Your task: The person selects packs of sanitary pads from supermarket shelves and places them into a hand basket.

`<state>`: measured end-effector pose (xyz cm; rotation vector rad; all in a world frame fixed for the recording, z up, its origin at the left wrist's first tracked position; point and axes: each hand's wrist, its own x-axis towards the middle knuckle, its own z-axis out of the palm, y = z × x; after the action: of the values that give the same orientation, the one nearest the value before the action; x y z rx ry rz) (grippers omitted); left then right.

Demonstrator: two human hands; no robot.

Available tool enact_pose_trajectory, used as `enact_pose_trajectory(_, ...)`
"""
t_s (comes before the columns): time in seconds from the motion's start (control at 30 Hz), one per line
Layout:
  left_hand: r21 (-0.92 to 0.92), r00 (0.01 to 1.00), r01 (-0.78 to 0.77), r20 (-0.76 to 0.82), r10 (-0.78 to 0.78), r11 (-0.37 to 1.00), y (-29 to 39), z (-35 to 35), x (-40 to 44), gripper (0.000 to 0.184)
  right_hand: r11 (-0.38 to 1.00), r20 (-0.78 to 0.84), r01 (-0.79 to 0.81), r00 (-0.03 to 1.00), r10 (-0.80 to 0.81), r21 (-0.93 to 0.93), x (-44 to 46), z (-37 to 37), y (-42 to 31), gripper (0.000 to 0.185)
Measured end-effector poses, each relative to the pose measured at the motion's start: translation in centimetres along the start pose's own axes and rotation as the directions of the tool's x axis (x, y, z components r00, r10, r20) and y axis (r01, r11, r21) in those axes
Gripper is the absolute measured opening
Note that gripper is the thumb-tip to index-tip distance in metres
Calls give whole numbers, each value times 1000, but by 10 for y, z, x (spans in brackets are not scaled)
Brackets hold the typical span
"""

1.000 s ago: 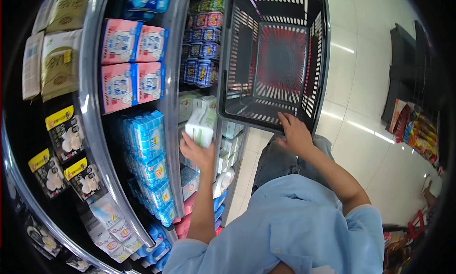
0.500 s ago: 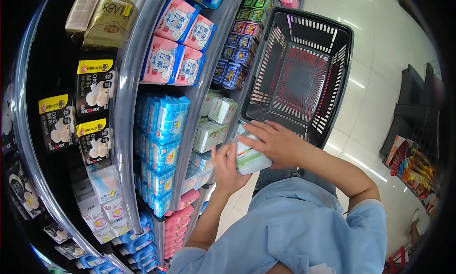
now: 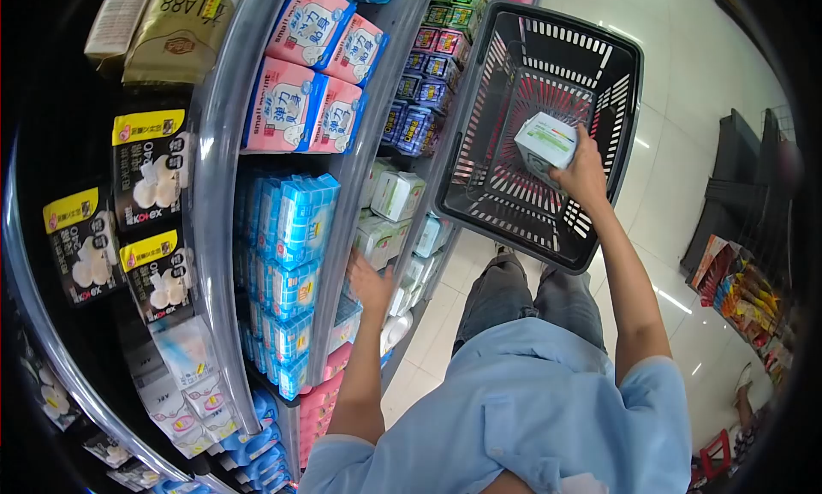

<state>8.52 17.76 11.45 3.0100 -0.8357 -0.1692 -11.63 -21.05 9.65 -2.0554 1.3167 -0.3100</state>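
My right hand (image 3: 582, 175) grips a white-and-green package (image 3: 546, 140) by its right side and holds it inside the black shopping basket (image 3: 591, 44). The package is tilted, and whether it touches the basket floor I cannot tell. My left hand (image 3: 370, 284) is at the shelf edge with its fingers stretched out, holding nothing. Just above it on the shelf stand similar white-and-green packages (image 3: 381, 237). Whether the left fingers touch them is unclear. Close to its left are stacked blue checkered packs (image 3: 295, 220).
Shelves on the left hold pink packs (image 3: 287, 100), black-and-yellow Kotex packs (image 3: 154, 181) and small purple packs (image 3: 417, 126). Tiled floor (image 3: 676, 169) lies right of the basket. A rack of colourful bags (image 3: 745, 297) stands at the far right, with part of another person below it.
The package has moved from between both hands near my body, up and right into the basket, in my right hand. My left hand has let go and shifted left to the shelf.
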Motion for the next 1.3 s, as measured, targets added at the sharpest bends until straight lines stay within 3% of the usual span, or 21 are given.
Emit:
enact_pose_trajectory(0.03,65,998,53,19,-54,996,-9,4,5,88,998,33,-65,997,65,-2,7,14,9,100)
enact_pose_trajectory(0.13,38,952,251,171,-254,967,-14,2,20,93,972,68,-234,970,232,20,22,46,25,101)
enact_pose_trajectory(0.33,-45,925,326,224,-308,944,-12,4,36,93,925,24,-360,933,360,121,40,77,40,103)
enact_pose_trajectory(0.43,-4,927,313,217,-305,950,-11,1,33,93,942,-117,-252,952,282,222,46,97,49,106)
enact_pose_trajectory(0.6,141,876,397,237,-420,907,-1,-8,36,94,961,-39,-248,966,254,126,44,98,44,111)
enact_pose_trajectory(0.83,89,937,313,131,-323,946,3,-19,10,91,967,165,-242,953,252,-81,16,85,45,114)
enact_pose_trajectory(0.9,67,981,192,-23,-191,979,-7,-11,-13,89,974,127,-205,968,216,-95,4,80,43,112)
enact_pose_trajectory(1.0,-128,989,-54,-141,35,990,-6,-18,-49,88,997,155,-25,988,14,69,-26,60,31,96)
enact_pose_trajectory(1.07,-231,997,-42,-80,24,972,12,-33,-75,89,962,255,118,950,-182,248,-54,37,18,93)
enact_pose_trajectory(1.17,-306,993,-119,-23,117,945,43,-61,-97,91,834,388,252,794,-468,491,-100,-11,-22,90)
enact_pose_trajectory(1.23,-399,982,-179,-13,189,900,74,-80,-98,90,678,303,459,650,-697,574,-123,-37,-50,89)
enact_pose_trajectory(1.3,-424,941,-306,4,340,852,102,-94,-88,90,606,348,613,498,-795,507,-132,-63,-81,87)
